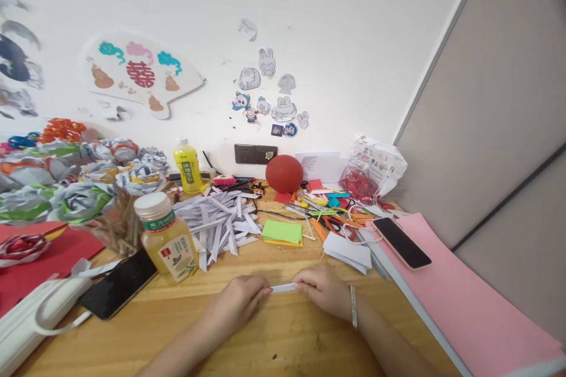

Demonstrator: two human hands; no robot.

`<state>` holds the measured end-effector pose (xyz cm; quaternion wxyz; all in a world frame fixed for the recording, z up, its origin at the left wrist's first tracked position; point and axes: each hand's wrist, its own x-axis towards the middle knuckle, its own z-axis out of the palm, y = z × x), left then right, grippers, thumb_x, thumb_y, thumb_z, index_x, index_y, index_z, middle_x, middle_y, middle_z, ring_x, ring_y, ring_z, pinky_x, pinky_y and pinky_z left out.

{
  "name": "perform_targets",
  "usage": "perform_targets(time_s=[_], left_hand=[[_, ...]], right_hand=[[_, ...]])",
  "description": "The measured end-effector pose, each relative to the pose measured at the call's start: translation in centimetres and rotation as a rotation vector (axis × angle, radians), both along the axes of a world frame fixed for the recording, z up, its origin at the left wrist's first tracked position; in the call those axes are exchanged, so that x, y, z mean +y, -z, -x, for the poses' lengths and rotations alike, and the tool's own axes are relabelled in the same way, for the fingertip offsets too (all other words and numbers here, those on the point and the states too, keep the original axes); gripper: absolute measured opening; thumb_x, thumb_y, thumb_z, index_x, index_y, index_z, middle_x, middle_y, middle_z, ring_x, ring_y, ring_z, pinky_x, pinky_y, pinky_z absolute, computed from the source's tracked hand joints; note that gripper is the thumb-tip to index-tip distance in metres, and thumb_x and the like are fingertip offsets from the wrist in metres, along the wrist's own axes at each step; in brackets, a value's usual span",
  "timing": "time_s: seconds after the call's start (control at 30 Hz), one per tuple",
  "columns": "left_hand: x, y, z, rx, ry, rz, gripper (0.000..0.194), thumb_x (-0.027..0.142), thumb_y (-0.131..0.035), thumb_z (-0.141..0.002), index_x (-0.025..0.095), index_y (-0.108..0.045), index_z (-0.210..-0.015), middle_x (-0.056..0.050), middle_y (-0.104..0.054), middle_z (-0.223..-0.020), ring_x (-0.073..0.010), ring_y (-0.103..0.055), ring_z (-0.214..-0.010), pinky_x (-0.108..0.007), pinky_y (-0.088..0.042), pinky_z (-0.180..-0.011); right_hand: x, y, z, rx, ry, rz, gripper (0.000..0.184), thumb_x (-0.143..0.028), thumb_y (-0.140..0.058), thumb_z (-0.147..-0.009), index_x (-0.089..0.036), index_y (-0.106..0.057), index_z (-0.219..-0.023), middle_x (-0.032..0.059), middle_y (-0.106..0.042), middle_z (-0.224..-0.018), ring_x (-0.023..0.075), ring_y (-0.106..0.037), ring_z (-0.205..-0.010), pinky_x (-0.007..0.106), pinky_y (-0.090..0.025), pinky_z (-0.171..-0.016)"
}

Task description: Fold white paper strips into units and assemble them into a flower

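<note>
A narrow white paper strip (283,288) is stretched level between my hands, just above the wooden table. My left hand (244,299) pinches its left end with thumb and fingers. At the other end, my right hand (323,290), with a silvery bracelet on the wrist, pinches the strip too. Beyond my left hand lies a loose heap of folded white paper strips (221,221). Past the held strip sits a stack of green paper notes (282,231), and white paper slips (348,251) lie beyond my right hand.
A drink bottle (170,241) and a dark phone (121,284) stand and lie at left, near paper flowers (84,201). Scissors, coloured scraps and a red balloon (284,174) crowd the back. Another phone (402,242) rests on pink sheets (460,288) at right.
</note>
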<state>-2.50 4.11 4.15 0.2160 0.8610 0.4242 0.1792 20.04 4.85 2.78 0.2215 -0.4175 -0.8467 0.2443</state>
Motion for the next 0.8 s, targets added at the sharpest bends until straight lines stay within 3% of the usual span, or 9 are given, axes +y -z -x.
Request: perform_targets(time_s=[0.13,0.2,0.27,0.33,0.4,0.5,0.63,0.73,0.8], left_hand=[[0.6,0.2,0.9,-0.053,-0.063,0.013,0.036,0.038,-0.031,-0.088,0.019,-0.053,-0.066,-0.001,-0.059,-0.062,-0.0145,-0.054,-0.056,-0.022,-0.038,-0.054],[1.7,0.1,2.2,-0.143,-0.224,-0.006,0.036,0.042,-0.034,-0.085,0.02,-0.053,-0.065,-0.001,-0.059,-0.06,-0.0158,-0.054,-0.057,-0.023,-0.039,-0.055],[2.9,-0.1,3.4,-0.268,-0.468,-0.054,0.037,0.048,-0.037,-0.081,0.02,-0.054,-0.066,0.0,-0.058,-0.059,-0.0176,-0.054,-0.058,-0.024,-0.039,-0.055],[3.9,-0.2,4.3,-0.369,-0.621,-0.039,0.039,0.053,-0.038,-0.079,0.019,-0.056,-0.068,0.003,-0.05,-0.05,-0.0169,-0.049,-0.051,-0.024,-0.037,-0.051],[4.3,-0.1,4.5,-0.48,-0.679,-0.037,0.041,0.055,-0.037,-0.079,0.019,-0.055,-0.067,0.005,-0.044,-0.045,-0.0156,-0.045,-0.047,-0.024,-0.036,-0.049],[4.3,0.6,4.1,-0.666,-0.688,-0.029,0.041,0.055,-0.041,-0.078,0.018,-0.058,-0.079,0.004,-0.048,-0.05,-0.0157,-0.048,-0.051,-0.024,-0.038,-0.05],[4.4,1.5,3.5,-0.894,-0.631,0.084,0.054,0.052,-0.053,-0.073,0.014,-0.053,-0.112,0.003,-0.053,-0.059,-0.0156,-0.051,-0.055,-0.026,-0.042,-0.052],[4.8,1.9,3.3,-1.045,-0.489,0.155,0.083,0.048,-0.059,-0.073,0.024,-0.017,-0.14,-0.004,-0.063,-0.091,-0.0166,-0.06,-0.07,-0.027,-0.047,-0.06],[4.9,2.1,3.3,-1.072,-0.387,0.161,0.093,0.046,-0.059,-0.076,0.035,0.006,-0.141,-0.011,-0.049,-0.128,-0.0204,-0.061,-0.095,-0.032,-0.05,-0.071]], right_hand=[[0.5,-0.4,-1.3,0.083,0.051,0.049,0.027,-0.03,-0.042,-0.088,-0.019,-0.066,-0.084,0.0015,-0.067,-0.069,0.0144,-0.059,-0.063,0.023,-0.042,-0.061],[0.9,-0.5,-2.4,0.147,0.216,0.036,0.03,-0.029,-0.037,-0.089,-0.017,-0.064,-0.083,-0.0002,-0.063,-0.057,0.0144,-0.056,-0.055,0.024,-0.042,-0.059],[1.2,-0.4,-3.3,0.179,0.333,0.005,0.031,-0.029,-0.035,-0.089,-0.017,-0.062,-0.082,-0.0007,-0.059,-0.053,0.0153,-0.056,-0.053,0.025,-0.042,-0.058],[1.3,-0.3,-3.3,0.174,0.332,-0.019,0.031,-0.03,-0.035,-0.089,-0.017,-0.062,-0.085,-0.0009,-0.059,-0.052,0.0158,-0.057,-0.054,0.026,-0.043,-0.059],[1.1,-0.1,-2.7,0.133,0.266,-0.032,0.031,-0.03,-0.035,-0.09,-0.018,-0.064,-0.089,-0.0004,-0.061,-0.054,0.0158,-0.058,-0.056,0.026,-0.044,-0.062],[0.7,0.0,-1.6,0.072,0.182,-0.062,0.031,-0.027,-0.036,-0.089,-0.018,-0.065,-0.093,0.0027,-0.068,-0.067,0.0163,-0.063,-0.066,0.027,-0.045,-0.069],[0.6,0.0,-1.5,0.034,0.183,-0.079,0.03,-0.025,-0.038,-0.088,-0.019,-0.067,-0.094,0.0058,-0.071,-0.089,0.0178,-0.064,-0.083,0.027,-0.045,-0.074],[0.8,0.1,-1.8,0.003,0.196,-0.069,0.03,-0.023,-0.038,-0.088,-0.019,-0.067,-0.096,0.0054,-0.071,-0.091,0.0181,-0.065,-0.084,0.028,-0.046,-0.074],[0.8,0.2,-1.8,-0.018,0.191,-0.075,0.029,-0.022,-0.039,-0.088,-0.019,-0.067,-0.096,0.0052,-0.071,-0.092,0.0184,-0.065,-0.084,0.028,-0.046,-0.075]])
